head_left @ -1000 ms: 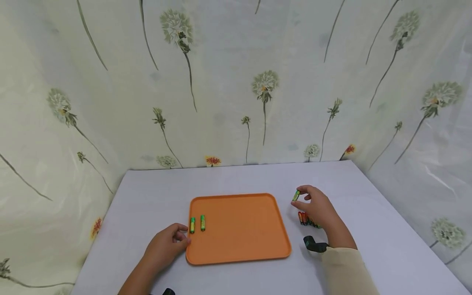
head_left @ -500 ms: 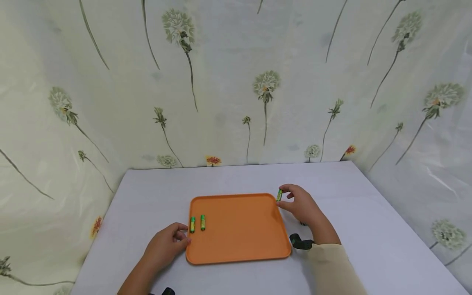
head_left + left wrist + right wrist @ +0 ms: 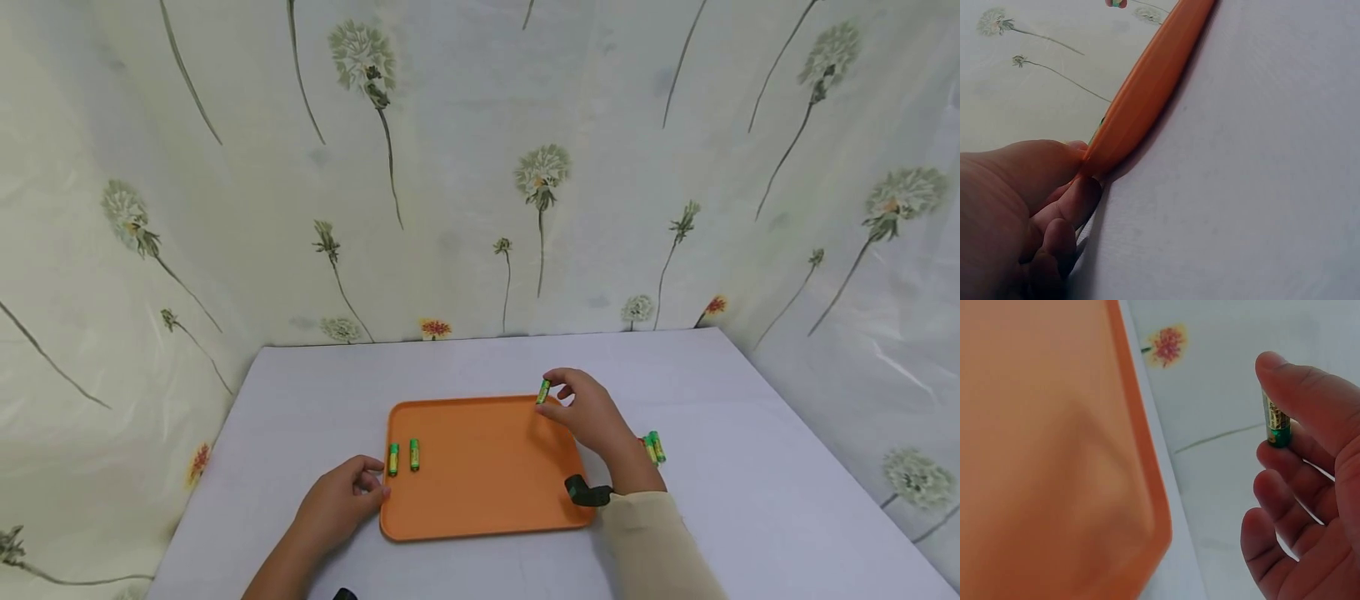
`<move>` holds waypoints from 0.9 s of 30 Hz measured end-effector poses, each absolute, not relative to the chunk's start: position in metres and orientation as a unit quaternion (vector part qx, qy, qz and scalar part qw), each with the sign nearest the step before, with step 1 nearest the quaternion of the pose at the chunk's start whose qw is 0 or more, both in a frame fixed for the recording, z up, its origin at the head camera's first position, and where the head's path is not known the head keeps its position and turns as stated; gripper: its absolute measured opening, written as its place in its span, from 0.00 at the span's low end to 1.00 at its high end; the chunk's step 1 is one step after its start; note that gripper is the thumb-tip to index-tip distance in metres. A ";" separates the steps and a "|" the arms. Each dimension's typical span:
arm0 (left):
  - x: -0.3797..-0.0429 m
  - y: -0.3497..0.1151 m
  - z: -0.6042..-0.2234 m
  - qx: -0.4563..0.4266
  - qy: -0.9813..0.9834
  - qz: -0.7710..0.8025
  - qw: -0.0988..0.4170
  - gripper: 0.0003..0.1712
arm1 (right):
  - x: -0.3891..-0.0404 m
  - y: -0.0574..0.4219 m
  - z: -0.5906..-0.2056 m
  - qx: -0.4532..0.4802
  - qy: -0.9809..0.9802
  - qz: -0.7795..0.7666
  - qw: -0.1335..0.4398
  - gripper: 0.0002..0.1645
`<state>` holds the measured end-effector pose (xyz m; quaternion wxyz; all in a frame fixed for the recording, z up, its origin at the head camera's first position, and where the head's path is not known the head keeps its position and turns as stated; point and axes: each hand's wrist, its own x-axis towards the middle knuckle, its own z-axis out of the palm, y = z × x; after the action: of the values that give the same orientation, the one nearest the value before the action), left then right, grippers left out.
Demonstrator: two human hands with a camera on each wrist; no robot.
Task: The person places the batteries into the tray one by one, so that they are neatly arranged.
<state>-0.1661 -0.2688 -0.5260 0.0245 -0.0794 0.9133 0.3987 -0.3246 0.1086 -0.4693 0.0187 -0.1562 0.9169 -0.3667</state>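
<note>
My right hand [image 3: 596, 421] pinches a green battery [image 3: 543, 391] between thumb and fingertips, above the far right corner of an orange tray [image 3: 487, 475]. In the right wrist view the battery's green end [image 3: 1279, 436] sticks out below the thumb. At the tray's left edge, my left hand [image 3: 333, 502] grips the rim; the left wrist view shows the thumb [image 3: 1041, 159] on one side of it and a finger on the other. Two green-and-yellow batteries lie inside the tray near its left side, one [image 3: 393, 459] by the rim and one [image 3: 415, 455] just right of it.
More batteries [image 3: 657, 447], green with some red, lie on the white table [image 3: 757, 492] right of the tray, partly hidden by my right forearm. A curtain [image 3: 450, 183] with dandelion prints hangs behind and beside the table. Each wrist bears a black device [image 3: 587, 492].
My right hand has carried the green battery leftward, from above the loose batteries to over the tray's far right corner. The left hand and tray have stayed in place.
</note>
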 end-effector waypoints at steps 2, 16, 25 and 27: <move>-0.166 -0.269 -0.526 -0.079 0.914 0.398 0.024 0.19 | -0.324 0.104 -0.469 -0.159 0.915 -0.370 0.022 0.35; -0.166 -0.270 -0.525 -0.076 0.912 0.402 0.025 0.19 | -0.320 0.065 -0.481 -0.199 0.899 -0.389 0.034 0.33; -0.166 -0.269 -0.527 -0.078 0.913 0.401 0.023 0.18 | -0.313 0.043 -0.483 -0.206 0.898 -0.385 0.050 0.33; -0.166 -0.268 -0.526 -0.077 0.912 0.402 0.022 0.18 | -0.312 0.038 -0.483 -0.207 0.900 -0.380 0.055 0.32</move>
<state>-0.1658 -0.2685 -0.5261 0.0216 -0.0768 0.9124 0.4015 -0.3120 0.0383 -0.4831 0.0549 -0.2066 0.8998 -0.3802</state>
